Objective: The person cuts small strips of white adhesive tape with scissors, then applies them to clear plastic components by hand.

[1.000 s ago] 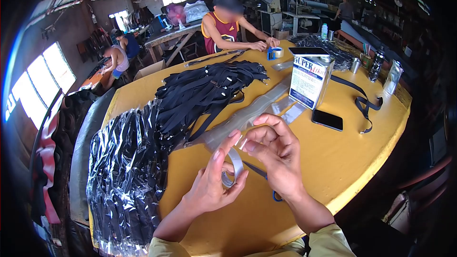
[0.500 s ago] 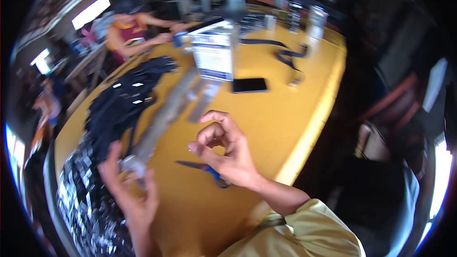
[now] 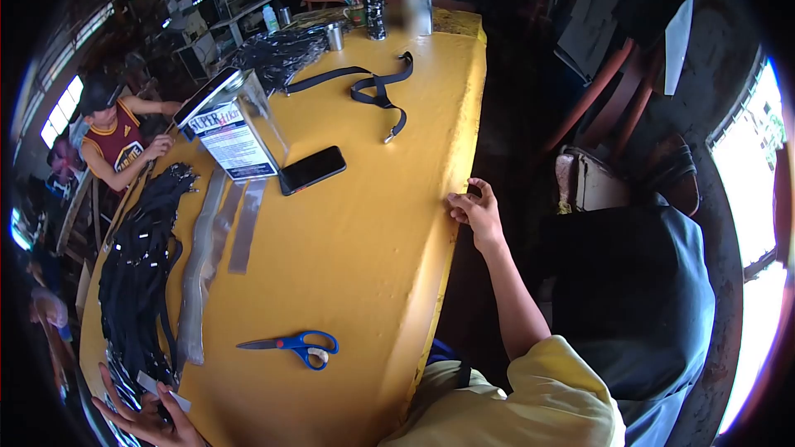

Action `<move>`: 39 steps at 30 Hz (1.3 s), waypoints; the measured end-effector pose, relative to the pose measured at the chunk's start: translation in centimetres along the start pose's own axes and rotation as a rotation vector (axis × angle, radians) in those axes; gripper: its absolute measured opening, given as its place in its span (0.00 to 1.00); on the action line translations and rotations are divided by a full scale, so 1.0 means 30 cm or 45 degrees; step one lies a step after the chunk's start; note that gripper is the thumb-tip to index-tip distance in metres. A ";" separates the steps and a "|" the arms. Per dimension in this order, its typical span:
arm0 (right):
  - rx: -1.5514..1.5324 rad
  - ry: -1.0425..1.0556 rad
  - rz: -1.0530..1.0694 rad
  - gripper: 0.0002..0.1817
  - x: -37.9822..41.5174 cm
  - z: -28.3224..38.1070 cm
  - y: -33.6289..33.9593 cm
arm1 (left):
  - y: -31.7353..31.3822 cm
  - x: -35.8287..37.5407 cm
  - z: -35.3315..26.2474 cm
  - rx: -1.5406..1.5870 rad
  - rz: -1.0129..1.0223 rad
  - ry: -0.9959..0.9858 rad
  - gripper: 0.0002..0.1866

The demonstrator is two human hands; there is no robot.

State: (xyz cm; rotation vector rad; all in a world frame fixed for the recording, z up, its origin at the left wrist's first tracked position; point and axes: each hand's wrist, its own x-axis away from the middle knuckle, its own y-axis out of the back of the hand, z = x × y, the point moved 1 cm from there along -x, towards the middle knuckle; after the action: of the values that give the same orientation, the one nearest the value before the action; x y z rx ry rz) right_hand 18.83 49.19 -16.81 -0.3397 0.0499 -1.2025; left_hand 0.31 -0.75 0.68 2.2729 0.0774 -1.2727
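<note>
My left hand [image 3: 149, 414] is at the lower left, fingers spaced, with a small clear plastic piece [image 3: 164, 391] between thumb and fingers. Beside it lies a bundle of black straps [image 3: 137, 273], some with shiny pieces on them. My right hand [image 3: 474, 211] is at the table's right edge, fingers curled toward the thumb; whether anything small is pinched there I cannot make out. Blue-handled scissors [image 3: 294, 345] rest on the yellow table [image 3: 356, 240] between my hands. Long clear plastic strips [image 3: 203, 269] lie next to the straps.
A phone [image 3: 313, 170] lies beside a rectangular can [image 3: 232, 136] with a printed label. Farther back are a black strap with a metal clip [image 3: 377, 98], a dark bottle [image 3: 375, 8], a metal cup [image 3: 334, 36] and a pitcher [image 3: 418, 8]. Another person [image 3: 120, 132] works at the left edge.
My right hand has moved from above the scissors out to the right table edge. My left hand sits lower and farther left. The view has turned to the right.
</note>
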 end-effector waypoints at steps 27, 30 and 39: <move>0.255 -0.124 0.015 0.36 -0.126 -0.006 0.007 | -0.039 -0.006 -0.016 0.018 0.041 0.127 0.59; 0.292 -0.109 0.003 0.37 -0.131 -0.017 0.002 | -0.038 -0.007 -0.008 0.011 0.037 0.111 0.59; 0.177 -0.126 -0.006 0.36 -0.100 -0.006 0.007 | -0.022 -0.004 -0.003 -0.007 0.047 0.180 0.59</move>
State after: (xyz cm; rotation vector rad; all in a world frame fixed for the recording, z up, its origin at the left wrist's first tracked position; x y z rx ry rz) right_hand 17.88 51.96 -17.47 -0.2768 -0.1195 -1.1856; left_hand 0.12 -0.11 0.53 2.3461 0.0889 -1.0902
